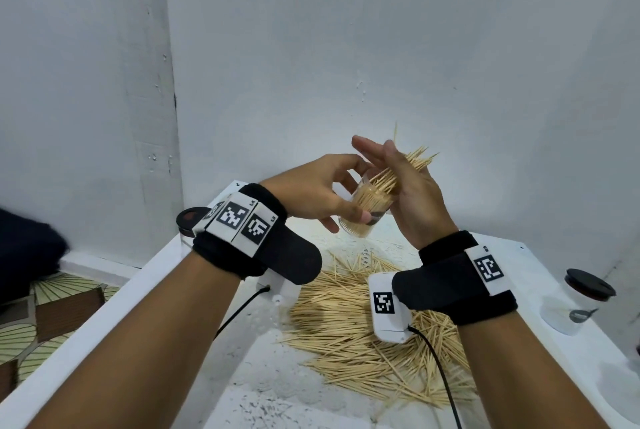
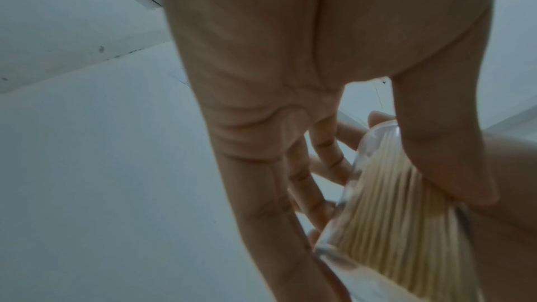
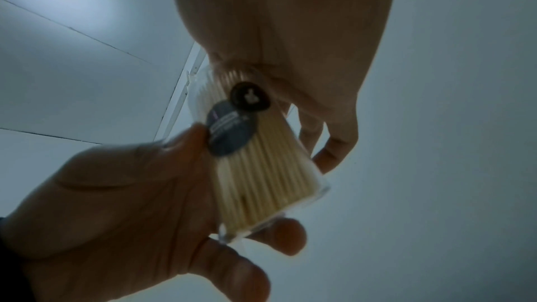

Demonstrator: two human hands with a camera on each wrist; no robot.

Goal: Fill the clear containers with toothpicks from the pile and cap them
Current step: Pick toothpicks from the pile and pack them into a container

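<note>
The likeliest slip from here is a spill: the bundle of toothpicks (image 1: 403,169) stands fanned out well above the mouth of the clear container (image 1: 367,208), which is tilted and held in the air above the pile (image 1: 363,335) on the tabletop (image 1: 242,373), so a nudge or a loosened hold could send sticks over the rim and back down. The left hand (image 1: 311,196) has its grip wrapped round the container, thumb on one wall and fingers curled on the other. The right hand (image 1: 412,193) is closed loosely about the protruding toothpicks, with its upper fingers spread straight.
</note>
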